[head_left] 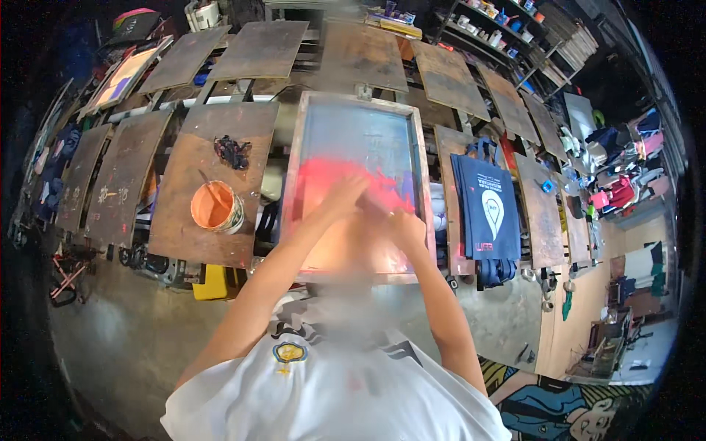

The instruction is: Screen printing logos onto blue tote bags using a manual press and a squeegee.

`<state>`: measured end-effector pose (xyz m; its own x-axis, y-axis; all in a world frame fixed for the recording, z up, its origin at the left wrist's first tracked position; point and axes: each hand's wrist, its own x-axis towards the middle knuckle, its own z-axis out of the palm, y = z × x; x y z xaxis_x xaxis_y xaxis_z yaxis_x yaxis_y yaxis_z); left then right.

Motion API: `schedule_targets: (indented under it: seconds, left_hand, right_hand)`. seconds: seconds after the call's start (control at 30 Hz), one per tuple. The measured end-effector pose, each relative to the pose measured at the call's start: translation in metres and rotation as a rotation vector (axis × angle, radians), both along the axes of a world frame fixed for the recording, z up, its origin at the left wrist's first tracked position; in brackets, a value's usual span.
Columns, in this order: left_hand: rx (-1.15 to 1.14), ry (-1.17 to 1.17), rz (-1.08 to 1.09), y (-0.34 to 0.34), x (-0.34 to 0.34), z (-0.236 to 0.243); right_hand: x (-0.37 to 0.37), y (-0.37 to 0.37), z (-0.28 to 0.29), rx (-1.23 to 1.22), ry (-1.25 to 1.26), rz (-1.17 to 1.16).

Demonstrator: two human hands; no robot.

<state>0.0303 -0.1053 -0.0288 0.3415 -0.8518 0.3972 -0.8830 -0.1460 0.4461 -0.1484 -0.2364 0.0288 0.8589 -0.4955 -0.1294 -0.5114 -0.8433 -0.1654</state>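
Note:
In front of me lies a wooden-framed printing screen [296,147] with a bluish mesh, crossed by a ragged band of bright pink-red ink [323,173]. My left hand [348,192] reaches over the middle of the mesh, fingers closed. To its right and a little nearer, by the frame's right side, my right hand [403,225] is closed too. A blurred, purplish edge shows between the two hands; what they grip is too smeared to make out. The near half of the mesh looks pale orange.
On the board to the left stand a tub of orange ink [218,206] with a stick in it and a dark crumpled rag [232,152]. Printed navy tote bags [487,202] lie on the right-hand board. More wooden boards [259,50] stand in rows beyond.

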Motion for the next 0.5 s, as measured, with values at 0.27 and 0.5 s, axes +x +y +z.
schedule_targets:
  seconds: [0.27,0.5]
  left_hand:
    - [0.208,0.06,-0.203,-0.065,-0.017,0.0]
    - [0.24,0.105,-0.14,-0.004,0.028,-0.015]
  right_hand:
    - [-0.05,-0.03,-0.037,0.228,-0.122,-0.209]
    - [0.004,0.022,-0.04,0.174,-0.056,-0.124]
